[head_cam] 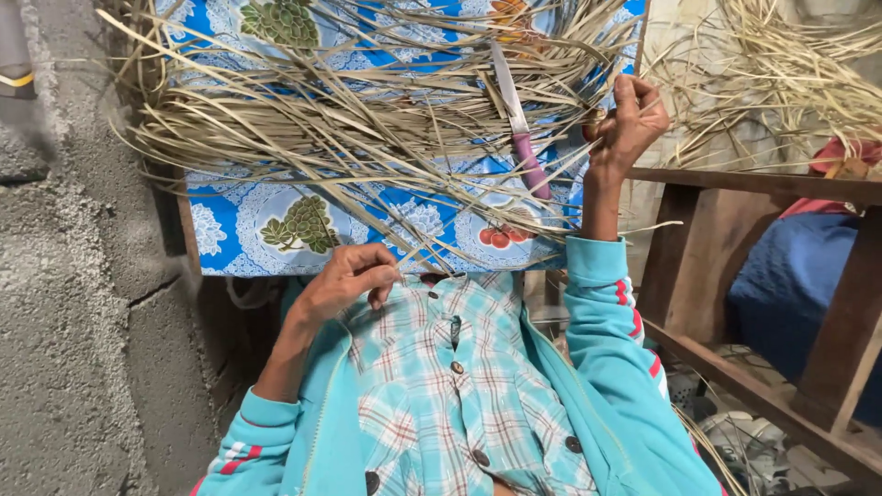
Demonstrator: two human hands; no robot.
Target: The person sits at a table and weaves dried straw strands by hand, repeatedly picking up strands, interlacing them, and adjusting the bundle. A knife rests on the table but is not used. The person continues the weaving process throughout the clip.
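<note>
A table point(220, 241) is seen from above, covered by a blue cloth point(276, 230) printed with white lace patterns, green grape bunches and red fruit. A loose heap of dried, pale straw-coloured leaf strips point(349, 119) is spread across most of the cloth, the strips crossing each other in all directions and hanging over the near edge. A knife point(519, 129) with a pink handle is laid on top of the heap, its blade pointing away from the person.

The left hand point(347, 278) is held at the near edge of the table, its fingers pinched together on the ends of a few strips. The right hand point(629, 124) is raised at the right edge of the table, fingers curled closed around other strips of the same heap. The two hands are kept well apart.

A turquoise jacket with red and white stripes is worn over a checked shirt. To the left, a rough grey concrete wall point(73, 303) with a crack is seen just beside the table. To the right, a dark wooden frame point(735, 276) stands, with a blue cloth bundle point(790, 285) behind it and a second pile of dried strips point(772, 73) above. Beneath the frame, some pale objects are too unclear to be told.
</note>
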